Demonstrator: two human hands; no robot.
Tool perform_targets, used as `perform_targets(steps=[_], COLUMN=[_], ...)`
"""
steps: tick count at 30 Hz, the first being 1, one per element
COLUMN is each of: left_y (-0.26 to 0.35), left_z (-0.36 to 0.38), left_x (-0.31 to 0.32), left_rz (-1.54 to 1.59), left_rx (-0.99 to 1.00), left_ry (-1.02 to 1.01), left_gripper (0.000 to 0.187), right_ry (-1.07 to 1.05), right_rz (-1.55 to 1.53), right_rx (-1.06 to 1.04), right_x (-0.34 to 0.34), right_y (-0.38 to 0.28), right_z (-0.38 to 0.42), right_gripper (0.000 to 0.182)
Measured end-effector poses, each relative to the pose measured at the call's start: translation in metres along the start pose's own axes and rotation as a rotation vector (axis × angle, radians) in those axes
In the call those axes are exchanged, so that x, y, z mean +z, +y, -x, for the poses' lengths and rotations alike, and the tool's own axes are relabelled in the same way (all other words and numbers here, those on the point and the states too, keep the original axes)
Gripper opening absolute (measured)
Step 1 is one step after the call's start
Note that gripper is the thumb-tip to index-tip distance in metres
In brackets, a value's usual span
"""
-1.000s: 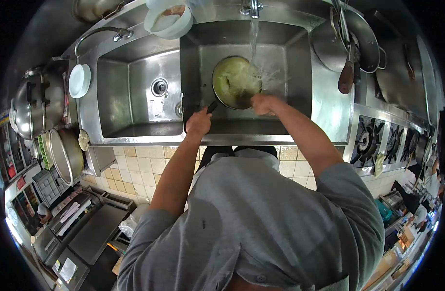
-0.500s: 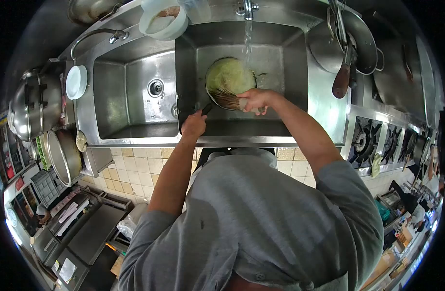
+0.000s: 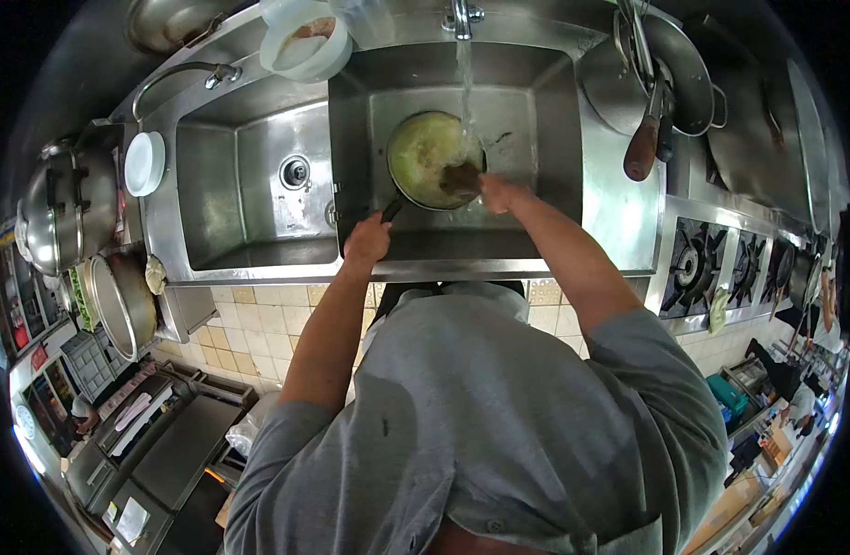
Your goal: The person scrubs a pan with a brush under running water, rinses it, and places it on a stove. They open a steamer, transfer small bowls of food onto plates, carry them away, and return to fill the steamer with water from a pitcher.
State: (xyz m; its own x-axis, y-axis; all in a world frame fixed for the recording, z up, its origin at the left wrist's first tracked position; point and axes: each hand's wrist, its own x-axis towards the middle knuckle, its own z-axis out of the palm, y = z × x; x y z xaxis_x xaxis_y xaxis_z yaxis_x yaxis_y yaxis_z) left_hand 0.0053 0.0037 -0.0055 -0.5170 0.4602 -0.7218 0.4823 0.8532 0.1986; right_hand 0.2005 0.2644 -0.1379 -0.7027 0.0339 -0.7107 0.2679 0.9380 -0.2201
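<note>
A round frying pan point(image 3: 415, 146) sits in the right sink basin point(image 3: 378, 74) with cloudy yellow-green water in it. My left hand point(image 3: 367, 239) is closed around the pan's dark handle point(image 3: 392, 209), at the basin's front left. In my right hand point(image 3: 504, 193) is a brown bamboo scrubbing brush point(image 3: 461, 178), its bristles blurred against the pan's lower right inside. Water point(image 3: 465, 88) runs from the faucet point(image 3: 461, 18) into the pan near the brush. My right fingers are partly blurred and hide the brush's grip end.
Left of the pan is a second basin point(image 3: 212, 176) with a drain. A white tub point(image 3: 304, 55) stands on the back ledge, and white plates point(image 3: 144, 164) sit at the far left. Pots with wooden-handled utensils point(image 3: 641, 148) are at right, near gas burners point(image 3: 691, 266).
My right hand has moved the brush from the pan's lower left to its lower right, with the bristles turned. My left hand keeps its hold on the handle. The view has shifted slightly.
</note>
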Motion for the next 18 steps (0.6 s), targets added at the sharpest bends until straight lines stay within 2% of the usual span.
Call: perform_targets(steps=[1,2,3,4,6,10,12,13,15,18], left_y=[-0.003,-0.006,-0.013,-0.019,-0.016,0.000,0.013,0.016,0.015,0.020], left_z=[-0.005,-0.010,-0.016,-0.022,-0.020,0.000,0.006,0.009,0.014,0.013], left_x=[0.004,0.007,0.012,0.019,0.022,0.000,-0.010,-0.012,-0.013,-0.013], left_rz=[-0.015,-0.032,-0.036,-0.048,-0.058,-0.163,-0.213,-0.229,-0.251,-0.222], left_rx=[0.022,0.045,0.048,0.071,0.098,0.033,0.007,0.016,0.016,0.009], left_ry=[0.005,0.011,0.008,0.037,0.061,0.053,0.041,0.070,0.095,0.095], left_gripper=[0.043,0.043,0.043,0.044,0.044,0.043,0.042,0.039,0.037,0.034], right_ry=[0.003,-0.164,-0.335,-0.337,-0.401,-0.258,-0.314,-0.312,-0.600,-0.412], right_rz=[0.000,-0.218,-0.441,-0.445,-1.049,-1.061,-0.317,-0.314,0.137,-0.872], right_rx=[0.000,0.132,0.267,0.273,0.251,0.213,0.338,0.335,0.172,0.281], right_x=[-0.002,-0.006,-0.046,-0.085,-0.142,-0.099,-0.051,-0.034,-0.010,-0.146], right_y=[0.000,0.000,-0.020,-0.041,-0.072,-0.025,0.031,0.037,0.029,-0.062], right_z=[-0.003,-0.009,0.017,0.052,0.108,0.110,0.054,0.027,-0.015,0.118], right_gripper=[0.068,0.070,0.072,0.072,0.071,0.072,0.081,0.081,0.081,0.074])
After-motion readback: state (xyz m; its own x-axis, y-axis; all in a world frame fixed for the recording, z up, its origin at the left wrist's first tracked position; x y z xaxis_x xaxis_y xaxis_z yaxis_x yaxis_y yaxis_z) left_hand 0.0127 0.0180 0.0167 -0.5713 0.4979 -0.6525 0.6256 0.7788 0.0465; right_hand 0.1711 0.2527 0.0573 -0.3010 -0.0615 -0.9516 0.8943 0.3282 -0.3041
